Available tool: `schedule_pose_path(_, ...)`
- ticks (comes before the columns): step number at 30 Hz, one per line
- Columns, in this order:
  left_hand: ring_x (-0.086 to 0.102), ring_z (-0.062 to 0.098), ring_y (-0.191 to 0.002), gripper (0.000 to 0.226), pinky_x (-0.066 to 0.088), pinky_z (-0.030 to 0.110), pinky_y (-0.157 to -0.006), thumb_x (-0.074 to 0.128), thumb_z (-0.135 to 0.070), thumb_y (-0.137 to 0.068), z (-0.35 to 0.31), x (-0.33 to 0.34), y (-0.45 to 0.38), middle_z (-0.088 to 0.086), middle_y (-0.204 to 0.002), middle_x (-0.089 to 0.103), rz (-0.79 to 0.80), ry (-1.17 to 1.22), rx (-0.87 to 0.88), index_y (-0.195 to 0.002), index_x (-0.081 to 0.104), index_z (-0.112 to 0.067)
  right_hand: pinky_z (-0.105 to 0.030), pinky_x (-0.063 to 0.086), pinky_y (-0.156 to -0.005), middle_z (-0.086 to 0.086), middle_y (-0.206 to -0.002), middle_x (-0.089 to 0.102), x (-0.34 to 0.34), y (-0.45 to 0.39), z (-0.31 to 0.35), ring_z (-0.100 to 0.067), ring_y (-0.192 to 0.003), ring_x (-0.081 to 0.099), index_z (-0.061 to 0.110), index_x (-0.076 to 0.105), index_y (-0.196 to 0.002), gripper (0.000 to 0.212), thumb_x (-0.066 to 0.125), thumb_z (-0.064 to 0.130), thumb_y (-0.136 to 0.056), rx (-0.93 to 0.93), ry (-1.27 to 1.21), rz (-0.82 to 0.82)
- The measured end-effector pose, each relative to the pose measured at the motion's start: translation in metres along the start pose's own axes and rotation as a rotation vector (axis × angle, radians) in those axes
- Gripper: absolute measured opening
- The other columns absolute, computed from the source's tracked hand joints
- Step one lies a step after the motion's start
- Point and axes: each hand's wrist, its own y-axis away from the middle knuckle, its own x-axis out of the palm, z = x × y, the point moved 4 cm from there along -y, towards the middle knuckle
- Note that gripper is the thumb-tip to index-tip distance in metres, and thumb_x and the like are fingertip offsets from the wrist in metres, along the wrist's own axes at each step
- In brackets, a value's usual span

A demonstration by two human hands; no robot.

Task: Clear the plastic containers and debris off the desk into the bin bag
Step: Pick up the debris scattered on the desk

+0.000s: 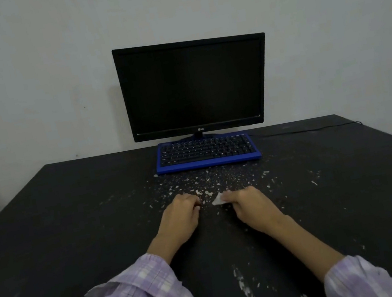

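Small white debris flecks (203, 182) lie scattered over the black desk (71, 222) in front of the keyboard. My left hand (183, 216) rests on the desk among them, its fingers curled shut; whether it holds any flecks is hidden. My right hand (248, 204) sits beside it, fingers pinched on a small white scrap (216, 200) that sticks out to the left of the fingertips. No plastic containers and no bin bag are in view.
A blue keyboard (206, 152) with black keys lies at the back centre, under a dark monitor (193, 86) against the wall. A black cable (317, 128) runs right from the keyboard. More white marks (244, 286) streak the desk near its front edge.
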Motion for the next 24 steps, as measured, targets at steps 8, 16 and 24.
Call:
schedule_pose_path(8, 0.048, 0.017, -0.117, 0.031, 0.042, 0.031, -0.098, 0.038, -0.02, -0.098, 0.002, 0.01, 0.008, 0.003, -0.128, 0.054, -0.042, -0.064, 0.051, -0.126, 0.051, -0.014, -0.03, 0.013, -0.121, 0.005, -0.157, 0.025, 0.007, 0.026, 0.005, -0.013, -0.141, 0.031, 0.025, 0.024, -0.15, 0.058, 0.033, 0.009, -0.095, -0.118, 0.12, 0.253)
schedule_pose_path(16, 0.047, 0.016, -0.119, 0.032, 0.04, 0.029, -0.1, 0.039, -0.018, -0.096, 0.004, 0.013, 0.008, 0.002, -0.129, 0.054, -0.048, -0.067, 0.055, -0.127, 0.05, -0.015, -0.039, 0.016, -0.12, 0.004, -0.159, 0.017, 0.025, 0.037, 0.041, -0.014, -0.145, 0.019, 0.024, 0.017, -0.151, 0.078, 0.01, 0.067, -0.086, -0.179, 0.109, 0.275)
schedule_pose_path(24, 0.047, 0.017, -0.117, 0.033, 0.042, 0.031, -0.098, 0.038, -0.019, -0.097, 0.0, 0.016, 0.003, 0.003, -0.129, 0.052, -0.039, -0.089, 0.033, -0.128, 0.049, -0.015, -0.035, 0.004, -0.119, -0.001, -0.16, 0.015, 0.004, 0.039, -0.002, -0.012, -0.147, 0.011, 0.017, 0.014, -0.152, 0.095, -0.008, 0.068, -0.074, 0.083, 0.162, 0.218)
